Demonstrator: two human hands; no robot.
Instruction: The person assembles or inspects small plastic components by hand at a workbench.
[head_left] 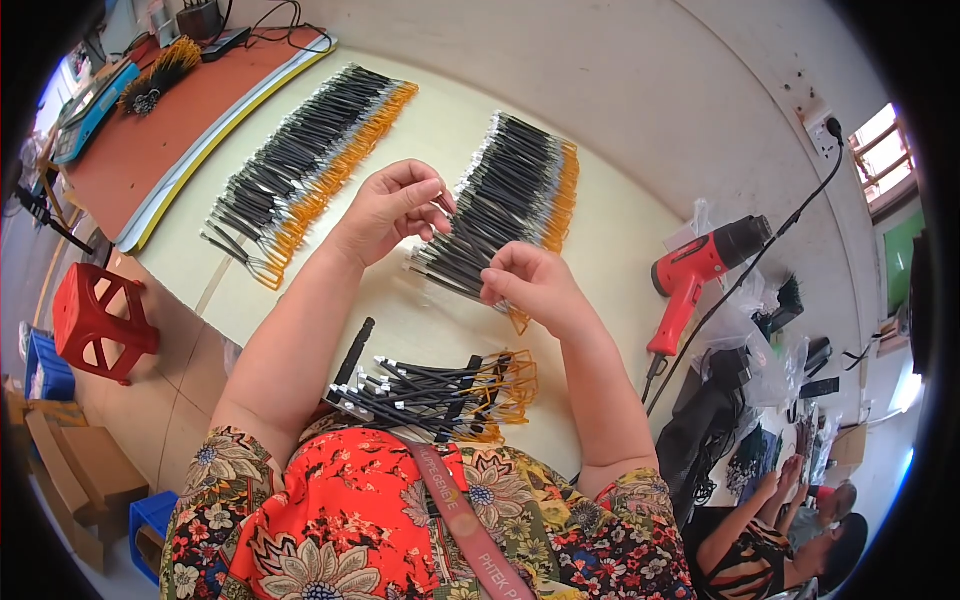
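Observation:
Above the pale table (618, 262), my left hand (392, 212) pinches one end of a short black-sleeved cable (466, 238) between thumb and fingers. The cable slants down toward my right hand (535, 285), whose thumb and fingertips are closed on its other part. Just beneath lies a row of similar cables (512, 178), with white connectors on the left and orange wire loops on the right. A longer row of such cables (310, 165) stretches away at the left. Close to my body, a loose pile of cables (425, 388) rests at the table's near edge.
At right, a red and black heat gun (692, 270) stands with its black cord (770, 240) running to a wall socket. Plastic bags (775, 350) lie beyond it. A red-brown board (190, 110) covers the far left. A red stool (103, 318) is on the floor. Another person (770, 545) sits lower right.

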